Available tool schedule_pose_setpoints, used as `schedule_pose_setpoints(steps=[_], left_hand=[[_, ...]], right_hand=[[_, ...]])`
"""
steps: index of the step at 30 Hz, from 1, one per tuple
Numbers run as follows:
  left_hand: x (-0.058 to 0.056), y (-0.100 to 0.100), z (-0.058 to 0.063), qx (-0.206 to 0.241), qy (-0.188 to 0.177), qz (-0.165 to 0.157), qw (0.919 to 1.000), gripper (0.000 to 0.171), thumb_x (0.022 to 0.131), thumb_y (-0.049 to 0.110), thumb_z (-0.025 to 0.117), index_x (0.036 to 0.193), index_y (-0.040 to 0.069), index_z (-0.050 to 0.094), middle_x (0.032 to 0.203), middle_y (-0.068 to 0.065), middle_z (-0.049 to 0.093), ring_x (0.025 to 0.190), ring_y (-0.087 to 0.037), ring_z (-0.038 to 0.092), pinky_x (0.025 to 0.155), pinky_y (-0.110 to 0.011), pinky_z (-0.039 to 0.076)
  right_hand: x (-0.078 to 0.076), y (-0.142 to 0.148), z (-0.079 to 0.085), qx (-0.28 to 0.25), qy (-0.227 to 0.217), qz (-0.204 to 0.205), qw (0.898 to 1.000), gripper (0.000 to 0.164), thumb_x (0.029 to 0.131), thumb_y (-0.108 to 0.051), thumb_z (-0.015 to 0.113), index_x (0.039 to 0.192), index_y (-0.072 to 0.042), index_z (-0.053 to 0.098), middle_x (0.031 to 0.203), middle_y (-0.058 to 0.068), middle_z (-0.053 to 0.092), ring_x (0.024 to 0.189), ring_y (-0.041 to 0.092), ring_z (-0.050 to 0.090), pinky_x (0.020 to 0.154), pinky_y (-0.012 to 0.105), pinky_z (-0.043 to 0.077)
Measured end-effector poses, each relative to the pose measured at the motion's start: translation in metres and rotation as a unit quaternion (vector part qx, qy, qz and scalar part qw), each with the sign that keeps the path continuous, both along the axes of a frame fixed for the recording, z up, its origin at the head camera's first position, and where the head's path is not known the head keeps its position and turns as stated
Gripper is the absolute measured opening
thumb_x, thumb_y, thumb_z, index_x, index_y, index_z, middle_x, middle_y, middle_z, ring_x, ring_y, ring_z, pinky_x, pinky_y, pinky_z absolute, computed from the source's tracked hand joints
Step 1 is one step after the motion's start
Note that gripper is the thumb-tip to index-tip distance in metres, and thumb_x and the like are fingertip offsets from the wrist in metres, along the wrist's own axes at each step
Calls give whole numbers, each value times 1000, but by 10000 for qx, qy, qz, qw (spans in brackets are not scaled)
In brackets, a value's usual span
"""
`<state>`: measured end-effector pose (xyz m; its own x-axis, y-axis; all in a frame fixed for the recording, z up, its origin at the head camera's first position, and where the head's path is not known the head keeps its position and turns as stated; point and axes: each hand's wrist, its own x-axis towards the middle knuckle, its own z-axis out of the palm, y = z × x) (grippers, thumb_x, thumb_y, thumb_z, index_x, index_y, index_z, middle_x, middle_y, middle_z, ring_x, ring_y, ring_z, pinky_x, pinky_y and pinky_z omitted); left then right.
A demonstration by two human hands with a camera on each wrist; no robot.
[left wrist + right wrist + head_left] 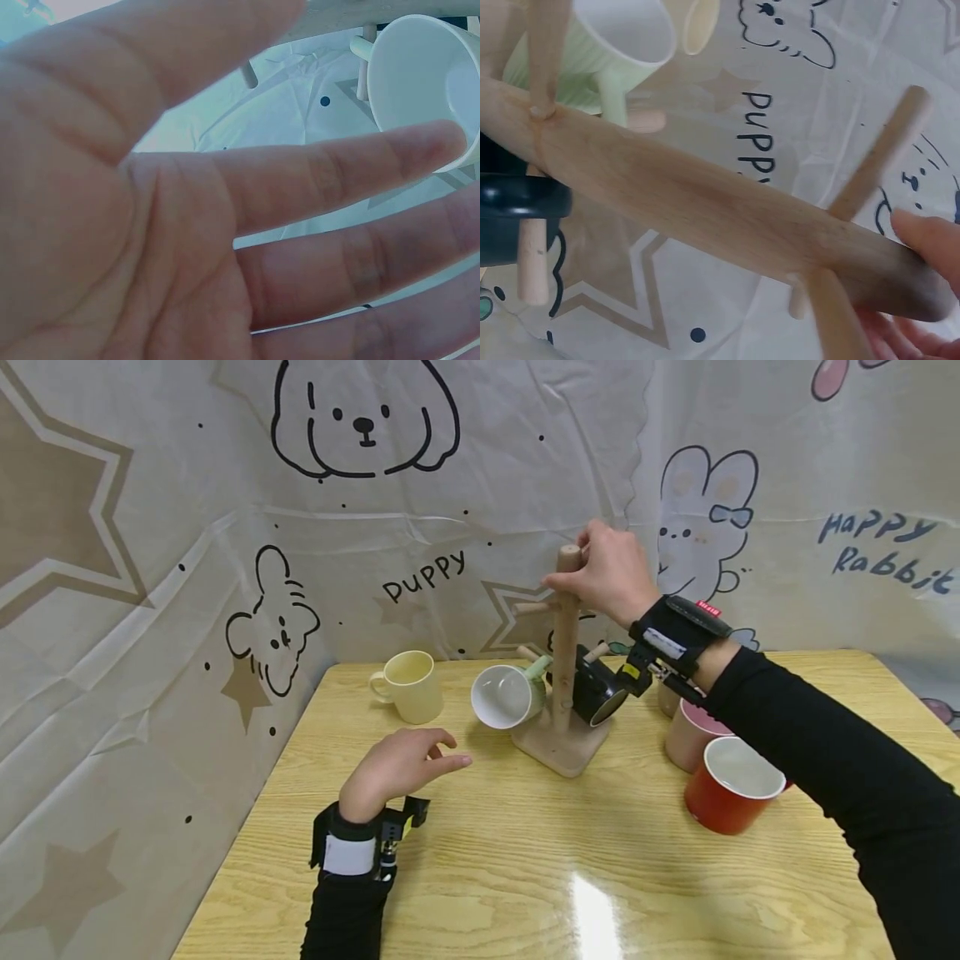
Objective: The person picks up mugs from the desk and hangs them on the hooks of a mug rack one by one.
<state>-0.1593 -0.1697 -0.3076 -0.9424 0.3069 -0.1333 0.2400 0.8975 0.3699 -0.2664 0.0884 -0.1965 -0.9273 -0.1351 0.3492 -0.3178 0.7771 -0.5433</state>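
Observation:
My right hand (611,572) grips the top of a wooden mug tree (564,668), thumb on one side of the post and fingers on the other. A pale green mug (508,697) with a white inside hangs by its handle from a low peg on the left. On the opposite side hangs a black mug (597,689), its handle over a peg in the right wrist view. My left hand (397,768) hovers above the table, fingers extended and holding nothing. Nearest to it are the green mug and a yellow mug (418,689) standing upright behind.
A red mug (720,797) and a pink mug (686,743) stand at the right, with another mug (666,700) mostly hidden behind the right forearm. Bare upper pegs (881,154) stick out of the post. A printed cloth (450,485) hangs behind the wooden table (487,877).

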Motion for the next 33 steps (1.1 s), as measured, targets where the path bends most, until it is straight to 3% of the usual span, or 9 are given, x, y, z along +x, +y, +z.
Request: schedule_pose_setpoints(steps=[3, 7, 12, 16, 19, 22, 26, 30, 33], left_hand=[[0, 0, 0, -18, -7, -15, 10000, 43, 89, 43, 54, 115, 9, 61, 99, -7, 67, 87, -20, 62, 69, -33, 49], [1, -1, 0, -39, -27, -31, 10000, 44, 89, 43, 54, 115, 9, 61, 99, -7, 67, 87, -20, 62, 69, -33, 49], [1, 0, 0, -24, -41, -18, 10000, 43, 89, 43, 55, 115, 9, 61, 99, -8, 67, 86, -20, 62, 69, -33, 49], [1, 1, 1, -46, -46, 0, 10000, 42, 89, 42, 56, 115, 9, 61, 98, -7, 67, 85, -19, 62, 68, -32, 49], [1, 1, 1, -82, -56, -5, 10000, 42, 89, 42, 56, 115, 9, 61, 98, -7, 67, 85, -19, 62, 68, -32, 49], [1, 2, 1, -91, -68, -22, 9999, 42, 89, 42, 56, 115, 9, 61, 98, -7, 67, 84, -18, 62, 67, -31, 49], [1, 4, 0, -39, -99, -16, 9999, 42, 89, 41, 57, 114, 9, 62, 97, -7, 67, 84, -18, 62, 67, -31, 49], [2, 4, 0, -47, -122, -11, 9999, 41, 88, 42, 57, 114, 9, 62, 97, -7, 67, 84, -18, 62, 68, -32, 49], [1, 6, -1, -96, -100, -30, 9999, 41, 88, 42, 57, 113, 9, 62, 96, -6, 67, 84, -18, 62, 67, -31, 49]], right_hand=[[5, 2, 7, -186, -163, 86, 9997, 62, 76, -42, 72, 118, -3, 49, 114, 17, 61, 100, 28, 58, 81, 39, 49], [19, 6, 18, -758, 210, -91, 9969, 70, 75, -49, 70, 126, -7, 47, 125, 13, 57, 114, 25, 54, 94, 39, 44], [46, 23, 15, -1625, 1407, -260, 9763, 48, 80, -34, 71, 115, -4, 58, 117, 10, 61, 111, 19, 55, 90, 28, 42], [69, 44, -9, -2114, 1897, -485, 9576, 31, 80, -25, 72, 102, -3, 67, 101, 6, 67, 97, 6, 58, 80, 16, 42], [83, 60, -36, -2469, 1735, -613, 9514, 24, 79, -19, 73, 96, -3, 69, 87, -9, 67, 85, -3, 58, 77, 9, 45], [93, 75, -65, -2671, 1336, -707, 9517, 21, 78, -17, 73, 93, -2, 69, 79, -22, 62, 78, -6, 60, 73, 7, 46], [104, 94, -98, -2598, 753, -926, 9583, 24, 80, -20, 71, 93, -1, 68, 78, -25, 60, 75, -6, 59, 70, 6, 45], [110, 109, -117, -2620, 169, -1266, 9566, 30, 81, -28, 70, 96, -2, 66, 78, -27, 59, 79, -6, 57, 69, 7, 44], [109, 116, -122, -2614, -12, -1367, 9555, 35, 82, -32, 69, 100, -2, 66, 79, -30, 58, 81, -6, 56, 68, 7, 43]])
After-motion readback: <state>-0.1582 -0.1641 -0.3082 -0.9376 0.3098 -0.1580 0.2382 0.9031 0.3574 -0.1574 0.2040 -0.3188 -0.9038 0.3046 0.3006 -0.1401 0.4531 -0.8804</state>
